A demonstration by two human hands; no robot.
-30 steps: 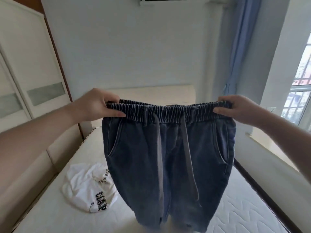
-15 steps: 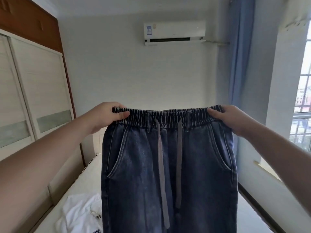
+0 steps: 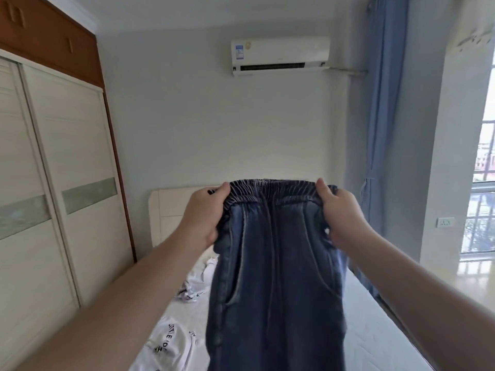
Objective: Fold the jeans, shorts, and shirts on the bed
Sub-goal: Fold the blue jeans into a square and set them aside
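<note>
Evidently ready for halving, the dark blue denim jeans [image 3: 276, 277] hang between both hands above the white bed [image 3: 375, 317]; left hand [image 3: 206, 215] and right hand [image 3: 340, 215] each clench the elastic waistband, drawing its ends together. White printed shirts [image 3: 171, 341] lie below the left hand.

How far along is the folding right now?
Nothing in view looks folded yet. In hand: the left hand and right hand grip the jeans by the waistband, held up above the bed. Left: white shirts lie crumpled on it.
</note>
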